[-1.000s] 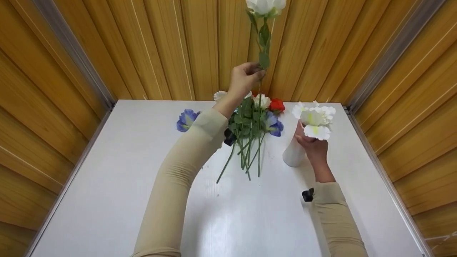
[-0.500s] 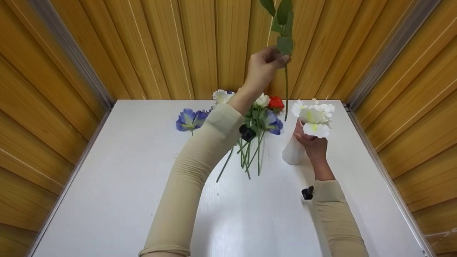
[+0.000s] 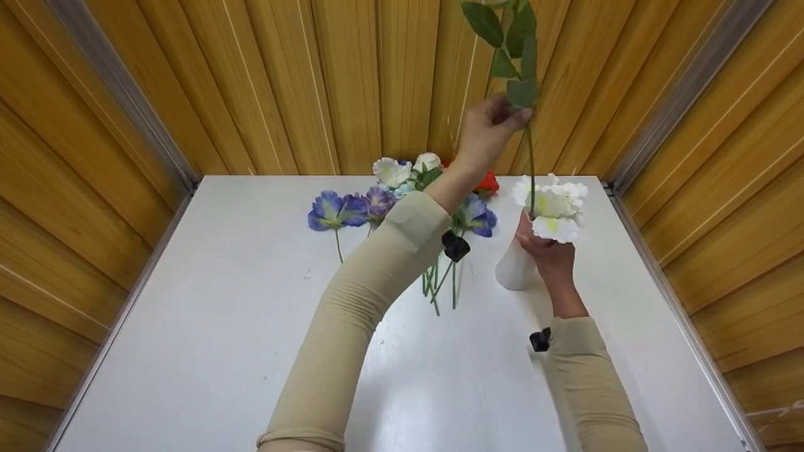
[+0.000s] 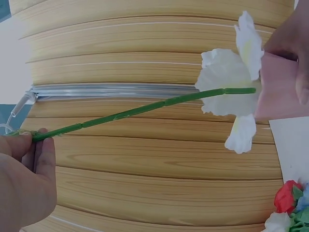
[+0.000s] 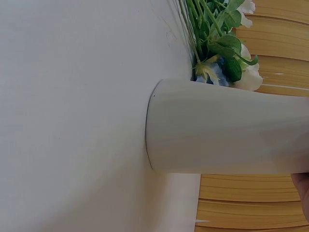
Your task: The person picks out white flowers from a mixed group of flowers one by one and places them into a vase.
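My left hand pinches a long green flower stem just under its leaves. The bloom lies beyond the top edge of the head view. The stem hangs nearly upright, its lower end at the mouth of a vase, pink above and white below. In the left wrist view the stem's tip overlaps a white ruffled flower at the rim; whether it is inside cannot be told. My right hand grips the vase's upper part, and the vase stands upright on the table.
Left of the vase lies a bunch of artificial flowers: white blooms, a red one, and blue-purple ones, stems toward me. My left sleeve covers part of it. A wood-panelled wall rises behind the white table.
My left hand has carried the stem rightward, from above the bunch to above the vase, and lowered it slightly. The white bloom has left the head view. My right hand stays on the vase.
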`<state>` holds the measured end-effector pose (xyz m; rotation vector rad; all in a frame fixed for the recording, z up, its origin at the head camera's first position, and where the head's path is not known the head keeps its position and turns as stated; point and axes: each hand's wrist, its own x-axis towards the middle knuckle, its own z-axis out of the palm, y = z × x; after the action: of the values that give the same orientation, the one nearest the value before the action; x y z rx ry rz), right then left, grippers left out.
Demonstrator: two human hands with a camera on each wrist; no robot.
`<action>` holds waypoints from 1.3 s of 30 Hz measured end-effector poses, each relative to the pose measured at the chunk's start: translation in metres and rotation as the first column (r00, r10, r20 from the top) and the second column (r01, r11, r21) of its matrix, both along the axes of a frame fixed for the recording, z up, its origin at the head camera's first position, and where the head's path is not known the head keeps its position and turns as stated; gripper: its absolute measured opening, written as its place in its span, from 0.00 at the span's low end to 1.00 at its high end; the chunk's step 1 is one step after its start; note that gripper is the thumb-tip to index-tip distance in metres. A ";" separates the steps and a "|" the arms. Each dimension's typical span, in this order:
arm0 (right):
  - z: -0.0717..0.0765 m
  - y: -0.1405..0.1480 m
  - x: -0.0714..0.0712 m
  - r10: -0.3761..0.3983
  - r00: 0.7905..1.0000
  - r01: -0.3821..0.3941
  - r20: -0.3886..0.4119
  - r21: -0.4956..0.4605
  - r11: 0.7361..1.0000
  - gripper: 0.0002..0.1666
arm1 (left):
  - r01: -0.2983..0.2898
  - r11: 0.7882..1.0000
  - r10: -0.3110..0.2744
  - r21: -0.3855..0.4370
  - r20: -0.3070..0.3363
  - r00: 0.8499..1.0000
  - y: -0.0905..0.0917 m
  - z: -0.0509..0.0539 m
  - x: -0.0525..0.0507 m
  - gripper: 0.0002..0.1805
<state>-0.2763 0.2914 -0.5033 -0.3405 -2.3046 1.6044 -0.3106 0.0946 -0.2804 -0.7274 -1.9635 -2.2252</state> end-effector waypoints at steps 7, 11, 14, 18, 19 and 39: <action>-0.001 -0.001 0.001 0.009 0.999 -0.012 -0.048 -0.054 0.998 0.50 | 0.010 0.997 -0.016 -0.078 -0.078 0.997 0.009 -0.013 0.003 0.16; -0.002 -0.001 0.001 0.012 0.999 -0.014 -0.047 -0.055 0.998 0.50 | 0.011 0.994 -0.020 -0.104 -0.080 0.997 0.012 -0.021 0.002 0.15; -0.003 -0.001 0.001 0.004 0.999 -0.006 -0.042 -0.043 0.999 0.49 | 0.009 0.990 -0.018 -0.141 -0.068 0.997 0.014 -0.027 0.001 0.14; -0.003 -0.001 0.001 0.001 0.999 -0.003 -0.043 -0.033 0.999 0.49 | -0.010 0.977 -0.001 -0.212 -0.051 0.999 0.018 -0.035 0.000 0.13; -0.002 -0.001 0.001 0.002 0.999 -0.003 -0.038 -0.027 1.000 0.49 | -0.017 0.973 0.005 -0.230 -0.050 0.999 0.018 -0.037 0.000 0.12; -0.003 -0.003 -0.003 -0.039 0.994 0.040 -0.104 0.006 0.999 0.48 | -0.078 0.893 0.029 -0.443 -0.117 0.993 0.033 -0.077 0.001 0.11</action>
<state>-0.2795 0.2880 -0.5062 -0.2921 -2.2130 1.5552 -0.3093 0.1280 -0.3576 -0.8024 -2.4335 -1.6695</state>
